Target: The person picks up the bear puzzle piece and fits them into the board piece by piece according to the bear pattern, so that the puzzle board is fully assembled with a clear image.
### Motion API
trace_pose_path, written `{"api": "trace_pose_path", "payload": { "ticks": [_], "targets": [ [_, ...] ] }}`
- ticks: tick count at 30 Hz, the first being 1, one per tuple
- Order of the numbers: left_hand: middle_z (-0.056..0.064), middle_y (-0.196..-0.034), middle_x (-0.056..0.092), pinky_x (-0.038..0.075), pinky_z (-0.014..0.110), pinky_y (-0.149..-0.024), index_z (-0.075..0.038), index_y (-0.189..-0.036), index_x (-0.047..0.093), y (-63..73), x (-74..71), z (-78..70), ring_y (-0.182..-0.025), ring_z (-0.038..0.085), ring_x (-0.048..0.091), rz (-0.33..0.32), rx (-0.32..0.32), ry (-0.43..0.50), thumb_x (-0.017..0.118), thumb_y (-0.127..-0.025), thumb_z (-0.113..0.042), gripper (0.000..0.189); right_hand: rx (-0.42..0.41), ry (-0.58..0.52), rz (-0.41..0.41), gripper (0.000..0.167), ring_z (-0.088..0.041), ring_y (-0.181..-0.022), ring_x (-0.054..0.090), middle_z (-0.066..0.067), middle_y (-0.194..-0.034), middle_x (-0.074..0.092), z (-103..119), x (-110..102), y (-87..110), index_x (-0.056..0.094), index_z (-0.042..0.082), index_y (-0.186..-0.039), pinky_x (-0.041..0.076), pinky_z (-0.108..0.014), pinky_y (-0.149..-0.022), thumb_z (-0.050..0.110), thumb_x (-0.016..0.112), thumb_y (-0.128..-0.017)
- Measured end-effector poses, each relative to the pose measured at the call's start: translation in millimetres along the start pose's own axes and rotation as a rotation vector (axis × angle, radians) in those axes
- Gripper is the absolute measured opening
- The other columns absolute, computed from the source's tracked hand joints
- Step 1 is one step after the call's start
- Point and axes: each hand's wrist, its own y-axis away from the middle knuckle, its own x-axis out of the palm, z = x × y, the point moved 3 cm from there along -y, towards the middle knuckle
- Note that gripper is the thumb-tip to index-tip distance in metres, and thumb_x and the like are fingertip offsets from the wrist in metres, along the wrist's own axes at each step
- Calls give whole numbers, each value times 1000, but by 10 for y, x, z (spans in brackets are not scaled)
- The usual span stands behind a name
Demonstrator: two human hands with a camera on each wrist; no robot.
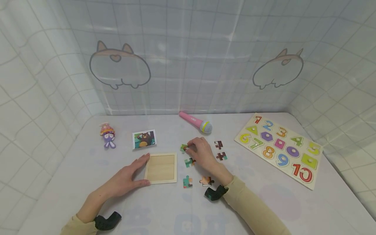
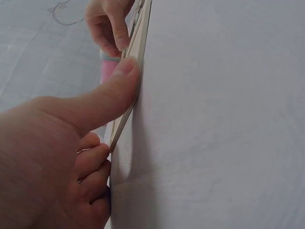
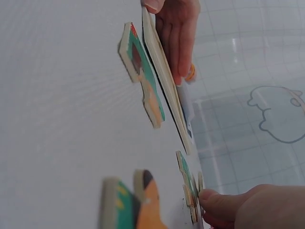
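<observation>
Shiny gray-white sheets [image 1: 188,58] with squares and round animal drawings [image 1: 120,68] hang behind a pale table [image 1: 73,166]. Near the middle of the table, the person's right hand [image 1: 204,155] pinches a small green puzzle piece [image 1: 183,148] between thumb and fingers. Whether the piece is off the table is hard to tell. Just below it lies another green piece [image 1: 188,163], partly hidden by the hand. Closer to the person are a green and orange piece [image 1: 187,181] and an orange and black piece [image 1: 207,181]. Two brown pieces [image 1: 218,145] lie to the right of the hand.

Left of the pieces, a square wooden tray [image 1: 175,168] lies flat. The left hand [image 1: 127,176] is spread wide, with its thumb and straight fingers touching the tray's left side. Behind the tray is a bear picture card [image 1: 144,139]. Farther back lies a pink toy microphone [image 1: 194,121]. Far left is a purple doll [image 1: 108,137] with a striped hat. Over on the right is a board with bright numbers and shapes [image 1: 280,150].
</observation>
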Motion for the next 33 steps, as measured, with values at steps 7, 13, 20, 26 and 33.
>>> {"api": "trace_pose_path", "payload": {
  "ticks": [7, 13, 20, 26, 33],
  "targets": [
    [17, -161, 32, 34, 65, -111, -17, -159, 26, 19, -11, 2, -144, 45, 34, -11, -17, -3, 74, -83, -58, 99, 7, -21, -17, 21, -20, -99, 56, -5, -105, 70, 38, -30, 11, 69, 6, -110, 50, -36, -84, 16, 73, -92],
    [19, -161, 31, 33, 67, -111, -18, -160, 24, 25, -32, -20, -143, 48, 33, -4, -28, 8, 73, -83, -58, 99, -23, -24, -31, 21, -19, -98, 57, -4, -104, 70, 82, -45, 22, 70, 7, -109, 50, -34, -82, 17, 74, -91],
    [17, -162, 30, 33, 67, -111, -20, -160, 23, 16, -24, -14, -144, 47, 32, 5, -34, 18, 73, -84, -58, 99, -45, -48, -48, 21, -20, -96, 58, -5, -103, 71, 113, -48, 30, 71, 6, -107, 50, -34, -81, 15, 77, -89],
    [17, -161, 31, 32, 66, -112, -19, -160, 24, 6, -6, 5, -145, 46, 32, -1, -27, 25, 75, -83, -55, 99, -51, -89, -33, 23, -22, -97, 58, -5, -103, 72, 179, -42, 45, 71, 5, -108, 49, -35, -82, 15, 77, -88],
    [17, -162, 30, 31, 65, -113, -21, -160, 24, 14, 2, 17, -145, 46, 32, -3, -35, 23, 75, -83, -56, 99, -81, -98, -24, 24, -21, -97, 60, -5, -104, 72, 275, 10, 69, 70, 5, -109, 50, -33, -81, 15, 77, -88]
  ]
}}
